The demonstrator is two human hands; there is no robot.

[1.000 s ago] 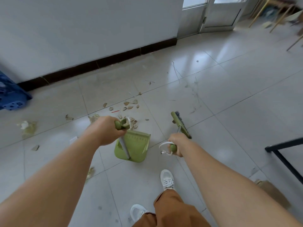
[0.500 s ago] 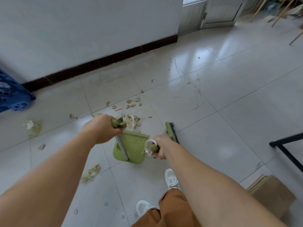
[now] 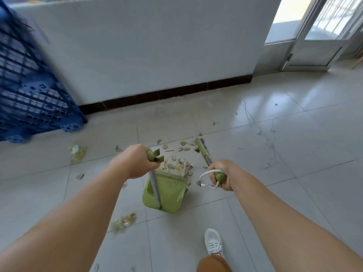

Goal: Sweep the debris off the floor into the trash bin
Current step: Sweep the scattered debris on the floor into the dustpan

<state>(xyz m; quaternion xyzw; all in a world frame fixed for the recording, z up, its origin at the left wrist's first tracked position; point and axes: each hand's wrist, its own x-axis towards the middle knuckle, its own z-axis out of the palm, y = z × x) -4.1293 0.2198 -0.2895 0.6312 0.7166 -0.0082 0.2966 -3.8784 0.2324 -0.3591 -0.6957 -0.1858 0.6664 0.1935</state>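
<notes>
The debris (image 3: pixel 179 165) lay mostly in a loose heap of pale shards and scraps on the floor (image 3: pixel 275 173), right at the mouth of the green dustpan (image 3: pixel 167 193), with some of it just over the lip. None could be seen deep inside the pan, so the gathering looked well along while the scooping had hardly begun. The trash bin could not be made out for certain in the view.

The left hand (image 3: pixel 135 161) held the dustpan's upright handle near its top, its grip closed firmly round it, keeping the pan's open edge turned toward the heap. The right hand (image 3: pixel 222 174) held the end of the broom (image 3: pixel 202 149), grip closed round the green knob with a white cord looped beside the fingers. The broom head rested on the floor at the far side of the heap, placed, as I judged it, to draw the pieces toward the pan.

Much was still left. Stray bits lay beyond the heap, a crumpled scrap (image 3: pixel 77 152) sat well to the left, and another (image 3: pixel 123 222) lay near the pan's back corner. A blue crate (image 3: pixel 29 91) leaned against the wall (image 3: pixel 157 46).
</notes>
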